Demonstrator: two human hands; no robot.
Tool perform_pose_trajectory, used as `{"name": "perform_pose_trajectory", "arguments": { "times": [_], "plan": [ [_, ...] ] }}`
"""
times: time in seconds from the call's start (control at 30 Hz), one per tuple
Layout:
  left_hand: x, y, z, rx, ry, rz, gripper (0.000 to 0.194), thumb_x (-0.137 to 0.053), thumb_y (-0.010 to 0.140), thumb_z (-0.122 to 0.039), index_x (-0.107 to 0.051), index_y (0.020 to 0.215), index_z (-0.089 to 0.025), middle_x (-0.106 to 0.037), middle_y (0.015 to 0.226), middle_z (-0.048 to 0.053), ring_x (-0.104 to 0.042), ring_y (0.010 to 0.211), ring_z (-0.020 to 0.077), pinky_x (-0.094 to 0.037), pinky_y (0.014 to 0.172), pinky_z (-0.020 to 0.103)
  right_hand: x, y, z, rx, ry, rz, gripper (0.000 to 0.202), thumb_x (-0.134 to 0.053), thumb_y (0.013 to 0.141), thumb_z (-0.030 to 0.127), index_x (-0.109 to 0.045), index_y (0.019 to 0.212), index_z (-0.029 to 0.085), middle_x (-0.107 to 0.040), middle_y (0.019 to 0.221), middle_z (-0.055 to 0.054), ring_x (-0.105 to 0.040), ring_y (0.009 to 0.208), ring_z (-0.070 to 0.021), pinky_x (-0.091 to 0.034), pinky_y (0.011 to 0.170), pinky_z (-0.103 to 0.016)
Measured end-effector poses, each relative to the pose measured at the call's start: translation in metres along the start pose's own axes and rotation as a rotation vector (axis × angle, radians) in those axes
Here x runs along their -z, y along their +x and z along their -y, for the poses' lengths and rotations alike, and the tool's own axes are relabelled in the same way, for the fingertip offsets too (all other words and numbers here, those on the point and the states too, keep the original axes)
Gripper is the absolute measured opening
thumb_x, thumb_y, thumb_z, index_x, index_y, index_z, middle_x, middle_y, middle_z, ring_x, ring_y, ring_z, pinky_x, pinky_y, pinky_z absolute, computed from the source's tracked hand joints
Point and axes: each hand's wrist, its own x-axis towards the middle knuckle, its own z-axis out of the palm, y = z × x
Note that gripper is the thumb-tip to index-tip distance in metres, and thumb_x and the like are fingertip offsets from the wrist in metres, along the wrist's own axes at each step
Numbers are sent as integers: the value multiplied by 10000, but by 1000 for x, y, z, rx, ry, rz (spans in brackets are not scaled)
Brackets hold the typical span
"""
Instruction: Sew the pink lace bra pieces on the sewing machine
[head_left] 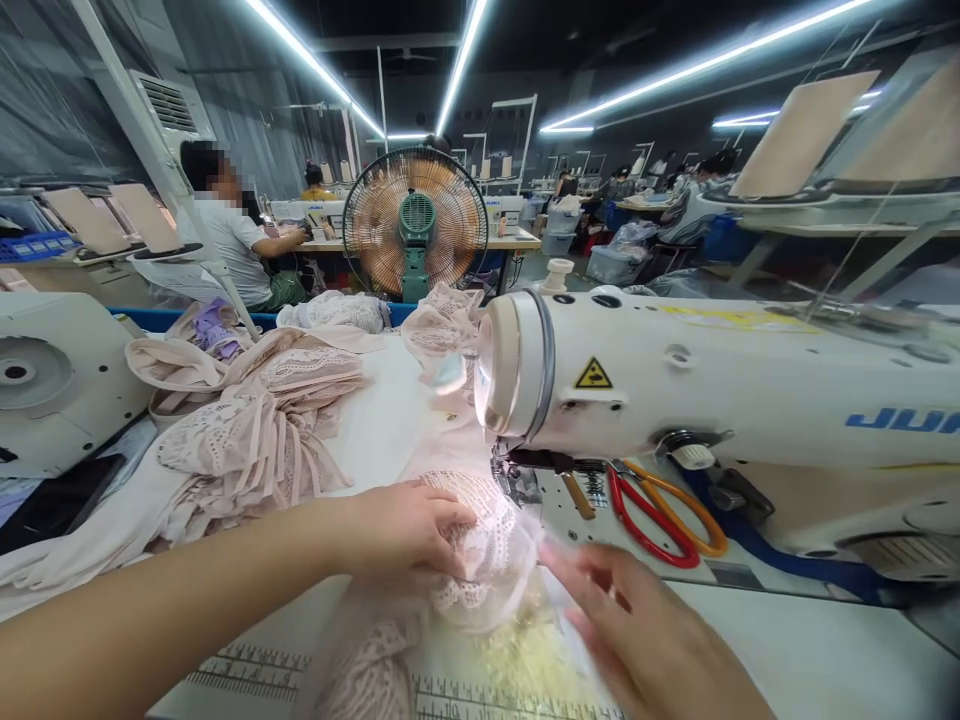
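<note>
Handling: lace piece (499,535)
Our left hand (409,525) rests on it, loosely spread; our right hand (637,610), half-curled, meets its edge, grip indeterminable.

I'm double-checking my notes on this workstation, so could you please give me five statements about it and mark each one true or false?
1. The left hand rests on pale lace fabric. True.
2. The right hand is gripping the red handle. False: its blurred fingertips are at the right edge of the lace fabric, and the red handle lies apart from it.
3. A heap of lace pieces lies left of the sewing machine's head. True.
4. The large lettering on the sewing machine is red. False: it is blue.
5. A large round fan stands beyond the sewing machine. True.
</note>
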Motion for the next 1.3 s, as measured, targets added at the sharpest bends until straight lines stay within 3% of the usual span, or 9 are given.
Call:
{"name": "perform_pose_trajectory", "arguments": {
  "times": [0.1, 0.23, 0.33, 0.47, 0.7, 0.8, 0.9, 1.0, 1.3],
  "plan": [
    [0, 1, -3, -54, -39, -40, 238, -667, 738, -103, -734, 938, -216, -591, 1281, 62, -538, 1150, 259, -441, 909, 338, 12, 28, -6, 283, -472, -143, 603, -425, 830, 65, -434, 1373, 325, -565, 1206, -152, -604, 992, -281, -539, 717, -375],
    [-4, 7, -24, -34, -62, -64, 169, -629, 631, -16, -668, 653, -179, -683, 1051, 2, -605, 969, 191, -454, 864, 307, 8, 56, 12, 371, -480, -221, 382, -398, 790, -13, -653, 988, 191, -639, 920, -78, -574, 759, -207, -477, 624, -310],
    [-9, 4, -40, 55, -50, -83, 194, -658, 654, -112, -536, 511, -161, -693, 974, 21, -621, 869, 176, -471, 846, 304, 8, 58, 19, 369, -411, -177, 277, -409, 791, -23, -569, 684, 176, -606, 750, -22, -519, 676, -176, -432, 578, -294],
    [-19, -2, -44, 63, 12, -130, 231, -716, 723, -353, -600, 643, -169, -629, 1199, 52, -566, 1096, 252, -432, 962, 387, 9, 45, 15, 424, -286, -130, 248, -399, 844, 7, -599, 867, 151, -650, 956, -61, -563, 890, -204, -481, 750, -326],
    [-28, -1, -26, 27, 359, -319, 202, -428, 907, -104, -624, 906, -151, -700, 909, 71, -605, 1030, 242, -321, 1042, 522, -9, 34, 13, 395, -205, -151, 219, -426, 875, 70, -623, 857, 165, -685, 887, -47, -615, 830, -195, -537, 744, -338],
    [-26, 2, -35, 24, 444, -369, 228, -446, 907, -146, -623, 1046, -177, -687, 1034, 105, -584, 1086, 264, -343, 1022, 513, -17, 29, 14, 478, -278, -267, 245, -418, 879, 63, -646, 908, 149, -716, 924, -52, -642, 871, -185, -543, 809, -324],
    [-29, 9, -53, -2, 384, -320, 294, -469, 899, -247, -602, 1133, -129, -544, 1327, 134, -507, 1202, 244, -330, 1067, 414, -20, 25, 14, 518, -351, -299, 281, -391, 891, 76, -652, 991, 102, -728, 964, -94, -660, 905, -184, -560, 799, -299],
    [-37, 18, -61, 1, 275, -247, 525, -515, 861, -390, -513, 1254, -43, -585, 1253, 157, -544, 1109, 263, -376, 1024, 407, -20, 25, 13, 528, -421, -287, 309, -388, 881, 98, -662, 1024, 90, -728, 997, -112, -666, 917, -200, -579, 766, -312],
    [-35, 26, -23, -87, 199, -287, 384, -552, 872, -345, -561, 1194, -136, -610, 1014, 91, -534, 891, 222, -398, 866, 402, -17, 33, 20, 482, -491, -257, 339, -430, 806, 102, -699, 1012, 91, -732, 1019, -80, -655, 916, -225, -569, 772, -334]
  ]
}}
